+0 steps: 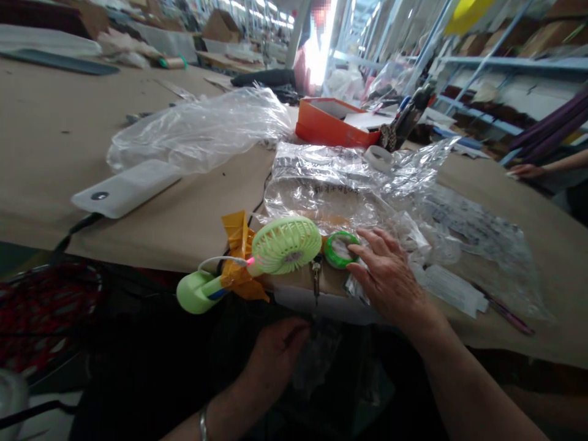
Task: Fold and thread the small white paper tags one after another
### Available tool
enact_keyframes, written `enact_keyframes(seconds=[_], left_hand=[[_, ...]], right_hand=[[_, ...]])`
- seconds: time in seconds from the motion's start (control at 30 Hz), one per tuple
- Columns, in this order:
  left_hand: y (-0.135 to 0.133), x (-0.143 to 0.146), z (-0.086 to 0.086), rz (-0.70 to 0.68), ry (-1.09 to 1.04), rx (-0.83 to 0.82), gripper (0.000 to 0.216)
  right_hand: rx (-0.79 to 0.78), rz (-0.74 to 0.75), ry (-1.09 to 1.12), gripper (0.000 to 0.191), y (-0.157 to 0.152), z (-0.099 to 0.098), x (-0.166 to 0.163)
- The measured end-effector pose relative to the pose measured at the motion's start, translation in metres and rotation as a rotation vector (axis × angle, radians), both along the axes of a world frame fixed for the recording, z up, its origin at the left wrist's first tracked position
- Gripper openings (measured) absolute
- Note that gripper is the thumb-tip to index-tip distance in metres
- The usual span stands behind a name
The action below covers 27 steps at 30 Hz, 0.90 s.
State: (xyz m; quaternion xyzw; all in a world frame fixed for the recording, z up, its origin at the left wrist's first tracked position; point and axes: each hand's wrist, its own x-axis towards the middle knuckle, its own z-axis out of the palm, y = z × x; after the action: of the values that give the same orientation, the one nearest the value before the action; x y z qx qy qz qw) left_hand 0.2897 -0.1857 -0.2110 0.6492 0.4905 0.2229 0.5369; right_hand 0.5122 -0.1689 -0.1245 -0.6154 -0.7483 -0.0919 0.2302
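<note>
My right hand [390,278] reaches over the table edge with fingers spread. Its fingertips touch a round green finger-moistener dish [340,250] with a whitish middle. Below the table edge, in shadow, my left hand [282,346] is closed, thumb and fingers together on what looks like a thin clear plastic bag [316,361]. A light green handheld fan [287,245], strapped with orange-brown tape [241,263], stands left of the dish, a white cable plugged into it. A small metal-tipped tool [316,278] hangs at the edge between fan and dish.
Clear plastic bags [321,184] cover the table's middle; another crumpled bag [206,128] lies left. Also there are a white power strip [126,188], an orange box [335,122], a tape roll [378,158] and a pen [509,315]. Another person's hand [528,171] is at the right.
</note>
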Motion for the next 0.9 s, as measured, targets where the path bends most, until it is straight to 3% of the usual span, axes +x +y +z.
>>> enact_keyframes(seconds=[0.17, 0.23, 0.33, 0.43, 0.67, 0.77, 0.9], left_hand=[[-0.004, 0.002, -0.005, 0.004, -0.017, -0.026, 0.021], [-0.006, 0.003, -0.002, 0.018, -0.018, -0.042, 0.019], [-0.011, 0.007, 0.005, 0.007, -0.049, -0.06, 0.018], [-0.015, 0.012, 0.012, -0.022, -0.086, -0.077, 0.018], [-0.019, 0.026, 0.025, -0.056, -0.125, -0.131, 0.016], [-0.019, 0.036, 0.035, -0.086, -0.204, -0.257, 0.016], [-0.021, 0.053, 0.044, -0.068, -0.482, -0.658, 0.021]], right_hand=[[0.191, 0.041, 0.418, 0.006, -0.039, -0.012, 0.007], [0.196, 0.039, 0.359, 0.005, -0.055, -0.024, 0.008], [0.143, 0.008, 0.148, 0.032, -0.069, -0.046, 0.008], [0.142, -0.019, 0.052, 0.037, -0.073, -0.06, 0.009], [0.24, 0.046, 0.236, 0.024, -0.071, -0.057, 0.016], [0.281, 0.056, 0.343, 0.021, -0.076, -0.053, 0.016], [0.281, 0.126, 0.39, 0.021, -0.09, -0.052, 0.007]])
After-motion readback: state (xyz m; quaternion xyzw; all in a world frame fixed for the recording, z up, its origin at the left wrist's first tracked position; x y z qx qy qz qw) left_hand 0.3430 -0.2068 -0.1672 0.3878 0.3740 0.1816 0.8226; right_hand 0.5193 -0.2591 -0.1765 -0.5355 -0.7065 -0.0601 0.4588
